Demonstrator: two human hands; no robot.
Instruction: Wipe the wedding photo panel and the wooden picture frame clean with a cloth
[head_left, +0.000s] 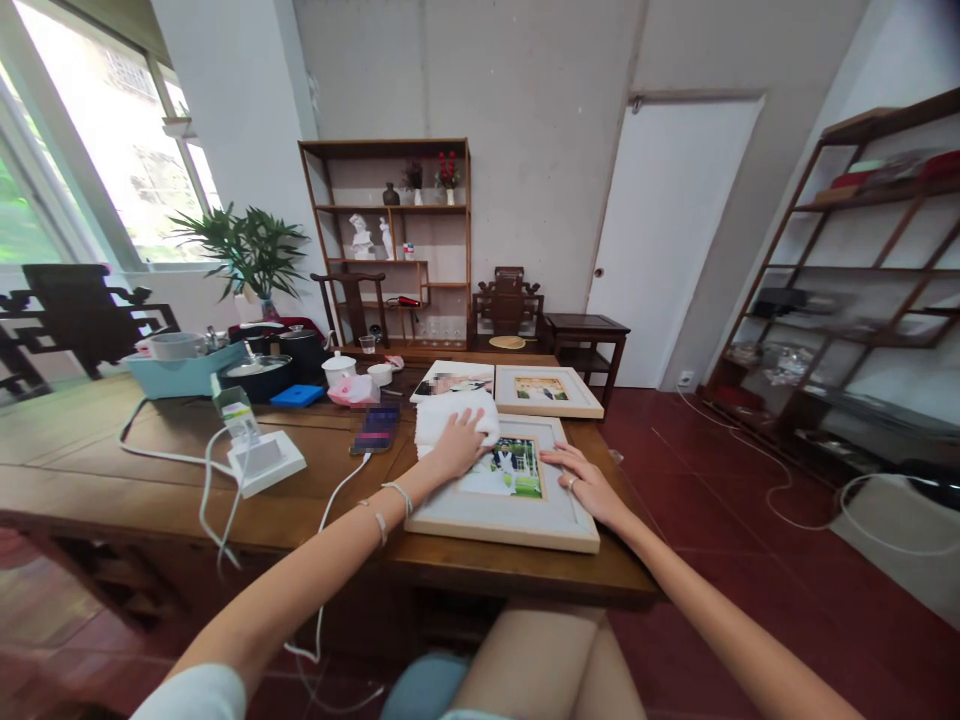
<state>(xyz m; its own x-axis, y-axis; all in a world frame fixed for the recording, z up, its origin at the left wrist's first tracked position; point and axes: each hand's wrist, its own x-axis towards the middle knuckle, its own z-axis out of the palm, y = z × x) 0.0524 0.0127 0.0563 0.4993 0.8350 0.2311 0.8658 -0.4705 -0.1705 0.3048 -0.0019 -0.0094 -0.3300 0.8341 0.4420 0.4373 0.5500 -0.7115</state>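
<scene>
A pale wooden picture frame with a photo in it lies flat on the wooden table in front of me. My left hand presses a folded white cloth against the frame's upper left part, fingers curled over the cloth. My right hand lies flat with fingers spread on the frame's right border and holds nothing. A second framed picture and a loose photo print lie just behind the near frame.
A phone on a white cable lies left of the frame. A white power strip, pots, a blue tray and cups crowd the table's left. Shelves, chairs, a plant and a white door stand behind. Cables trail on the red floor.
</scene>
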